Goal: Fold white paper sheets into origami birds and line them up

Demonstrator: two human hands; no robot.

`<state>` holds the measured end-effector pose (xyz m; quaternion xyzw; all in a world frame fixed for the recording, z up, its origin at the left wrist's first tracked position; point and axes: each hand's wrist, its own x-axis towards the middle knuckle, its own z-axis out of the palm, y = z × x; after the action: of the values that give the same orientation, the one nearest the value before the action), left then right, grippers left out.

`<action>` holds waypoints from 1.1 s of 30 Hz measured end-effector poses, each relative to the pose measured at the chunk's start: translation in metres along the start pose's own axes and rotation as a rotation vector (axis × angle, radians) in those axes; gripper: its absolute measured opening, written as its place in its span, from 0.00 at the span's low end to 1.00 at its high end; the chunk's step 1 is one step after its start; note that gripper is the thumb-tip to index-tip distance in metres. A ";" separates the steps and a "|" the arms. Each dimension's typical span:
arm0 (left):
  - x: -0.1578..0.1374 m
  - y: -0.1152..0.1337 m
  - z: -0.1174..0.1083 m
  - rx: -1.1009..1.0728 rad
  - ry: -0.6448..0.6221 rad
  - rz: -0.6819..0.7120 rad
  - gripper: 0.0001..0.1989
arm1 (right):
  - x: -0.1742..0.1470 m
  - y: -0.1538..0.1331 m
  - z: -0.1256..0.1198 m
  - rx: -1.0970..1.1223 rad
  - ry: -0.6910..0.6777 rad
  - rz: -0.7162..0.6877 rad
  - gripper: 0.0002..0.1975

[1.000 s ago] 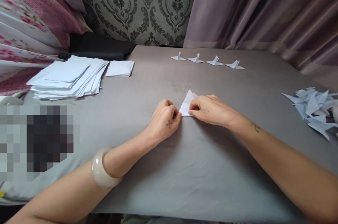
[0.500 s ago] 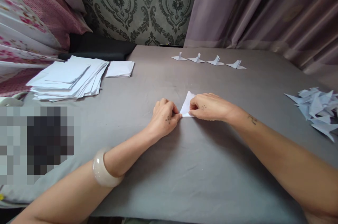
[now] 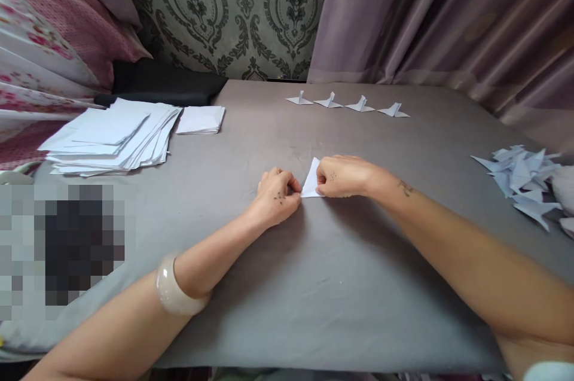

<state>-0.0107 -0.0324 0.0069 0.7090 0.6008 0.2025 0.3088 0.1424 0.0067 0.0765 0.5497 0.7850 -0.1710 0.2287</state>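
Note:
A small folded piece of white paper [image 3: 310, 182] lies on the grey cloth between my hands, a pointed triangular part of it showing. My left hand [image 3: 278, 192] is closed, thumb and finger pinching the paper's lower left corner. My right hand [image 3: 343, 176] is closed too, its fingertips pressed onto the right side of the paper and hiding that part. Toward the back stand several folded white paper birds [image 3: 359, 104] in a row.
On the left lie a large stack of white paper sheets [image 3: 107, 136] and a smaller stack of square sheets [image 3: 200, 120]. A heap of folded paper pieces [image 3: 520, 174] is at the right. Behind the stacks sits a black item [image 3: 165, 82]. Curtains [image 3: 403, 16] hang at the back right.
The whole view has shifted slightly, and a pale shape has come in at the right edge by the heap. Both hands keep nearly the same hold on the paper.

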 end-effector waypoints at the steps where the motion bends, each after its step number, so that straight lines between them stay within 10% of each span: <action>1: 0.000 -0.002 0.001 -0.010 0.021 0.046 0.07 | 0.000 -0.001 0.000 -0.002 0.001 0.001 0.06; 9: -0.004 -0.005 0.013 0.195 -0.062 0.691 0.19 | -0.004 -0.008 0.001 0.007 0.058 0.029 0.10; 15: -0.007 -0.004 0.010 0.348 -0.096 0.701 0.18 | -0.013 0.008 0.005 0.189 0.129 -0.060 0.08; 20: -0.010 0.001 0.008 0.399 -0.122 0.692 0.18 | -0.039 0.032 0.046 0.470 0.777 0.086 0.15; 26: -0.011 0.001 0.010 0.417 -0.114 0.678 0.19 | -0.044 0.033 0.100 0.545 0.743 0.159 0.13; 33: -0.010 -0.005 0.014 0.440 -0.091 0.732 0.19 | -0.037 0.017 0.108 0.606 0.779 0.041 0.15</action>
<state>-0.0069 -0.0444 -0.0055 0.9326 0.3244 0.1343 0.0840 0.1875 -0.0726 0.0062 0.6300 0.7162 -0.1688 -0.2485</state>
